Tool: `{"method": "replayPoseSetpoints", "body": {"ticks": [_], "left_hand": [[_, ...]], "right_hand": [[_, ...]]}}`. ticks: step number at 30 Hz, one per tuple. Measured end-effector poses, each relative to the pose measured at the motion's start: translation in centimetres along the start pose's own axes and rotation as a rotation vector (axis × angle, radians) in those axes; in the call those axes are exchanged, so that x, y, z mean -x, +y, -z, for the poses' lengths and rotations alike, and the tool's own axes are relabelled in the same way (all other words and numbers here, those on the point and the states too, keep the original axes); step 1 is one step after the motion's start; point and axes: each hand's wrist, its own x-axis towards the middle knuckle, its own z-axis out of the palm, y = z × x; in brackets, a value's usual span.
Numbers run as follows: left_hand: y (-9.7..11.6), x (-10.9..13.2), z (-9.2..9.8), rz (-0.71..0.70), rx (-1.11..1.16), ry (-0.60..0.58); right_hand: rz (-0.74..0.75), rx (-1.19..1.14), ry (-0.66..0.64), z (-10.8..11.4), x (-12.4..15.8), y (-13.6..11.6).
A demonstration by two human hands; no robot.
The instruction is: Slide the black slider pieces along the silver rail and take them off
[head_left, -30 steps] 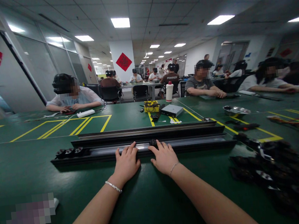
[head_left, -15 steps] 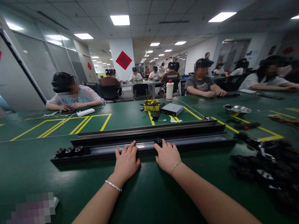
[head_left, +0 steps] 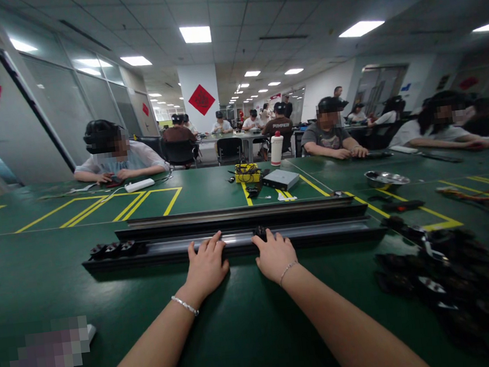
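Note:
A long black rail with a pale inner channel (head_left: pixel 167 247) lies across the green table. Three black round parts (head_left: pixel 113 249) sit in its left end. My left hand (head_left: pixel 206 264) rests on the rail's near edge left of the middle, fingers spread, holding nothing. My right hand (head_left: pixel 275 255) has its fingertips at a small black part (head_left: pixel 259 230) in the channel; its fingers are apart, the index finger and thumb beside the part. Behind it lies a second black rail (head_left: pixel 240 221), parallel to the first.
A heap of black parts (head_left: pixel 467 282) lies at the right. Farther back are a metal bowl (head_left: pixel 386 179), a grey box (head_left: pixel 281 179), a yellow box with cables (head_left: pixel 247 172) and a bottle (head_left: pixel 276 149). Several people sit across the table.
Both hands stay almost in the same place. The fingers of my right hand have moved very slightly off the small black part, towards the right.

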Motion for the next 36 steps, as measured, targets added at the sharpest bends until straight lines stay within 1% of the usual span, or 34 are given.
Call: {"method": "replayPoseSetpoints", "body": {"ticks": [8,12,19,31,36], "left_hand": [[-0.1,0.0,-0.2,-0.013,0.005,0.013],[-0.2,0.1,-0.4,-0.027,0.002,0.033],[-0.3,0.0,-0.4,-0.025,0.002,0.029],[-0.1,0.1,0.1,-0.025,-0.007,0.024],[-0.2,0.0,-0.2,-0.026,-0.008,0.022]], "right_hand": [[-0.039,0.016,-0.024,0.8,0.2,0.3],[-0.039,0.029,-0.015,0.7,0.1,0.7],[-0.036,0.026,-0.022,0.7,0.1,0.7],[-0.047,0.058,-0.095,1.5,0.0,0.8],[-0.092,0.069,-0.125,1.6,-0.2,1.5]]}}
